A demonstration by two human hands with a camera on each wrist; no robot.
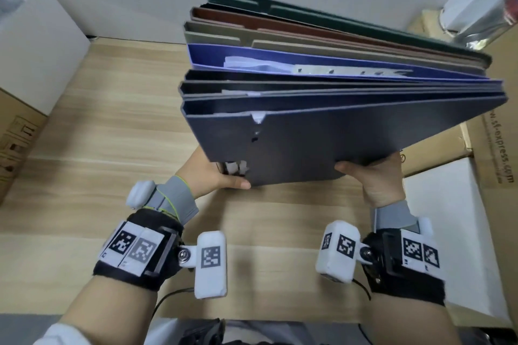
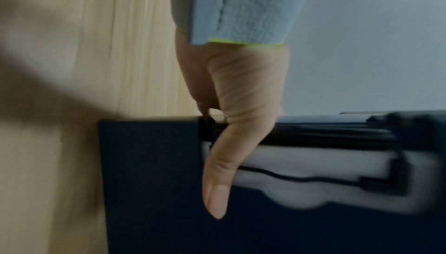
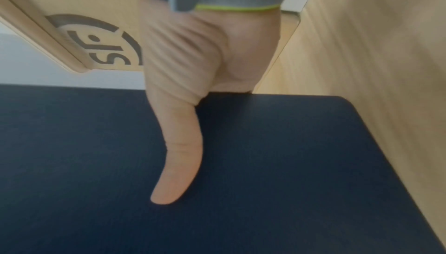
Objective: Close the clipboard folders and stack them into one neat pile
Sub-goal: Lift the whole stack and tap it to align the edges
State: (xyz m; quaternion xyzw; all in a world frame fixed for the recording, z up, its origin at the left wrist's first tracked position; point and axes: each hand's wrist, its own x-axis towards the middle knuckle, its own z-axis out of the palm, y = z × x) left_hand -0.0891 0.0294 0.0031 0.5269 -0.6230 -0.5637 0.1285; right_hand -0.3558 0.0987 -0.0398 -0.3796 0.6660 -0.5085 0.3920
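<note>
- Head view: whole pile of folders held up above the wooden surface, gripped at its near edge and tilted, far edges fanned apart. Nearest cover a dark navy folder; behind it more dark ones, then a blue folder, a grey-green, a brown and a dark green folder farthest off.
- Left hand clamped on the pile's near left corner, thumb along the lower edge, fingers hidden behind. Right hand clamped on the near right corner, thumb over the navy cover, fingers hidden beneath.
- White paper tips poking out of the pile beside the left hand and at the notch in the navy cover. Cardboard boxes close on the pile's right.
- Left wrist view: left hand with thumb laid flat across the pile's edge, over a dark clip and a band of white sheets; fingers out of sight behind. Picture blurred.
- Right wrist view: right hand with thumb pressed flat on the navy cover, the rest wrapped under the edge, unseen. Printed cardboard box just behind the pile.
- Judged step: squaring up the gathered pile. Best done by standing the near edge on the surface and tapping, keeping both grips even so the fanned far edges close together.
- Worth tucking the loose sheets in before laying the pile flat, and keeping clear of the boxes to the pile's right.
- Risk, judged: smooth covers sliding past one another while tilted; firm thumb pressure advisable.
</note>
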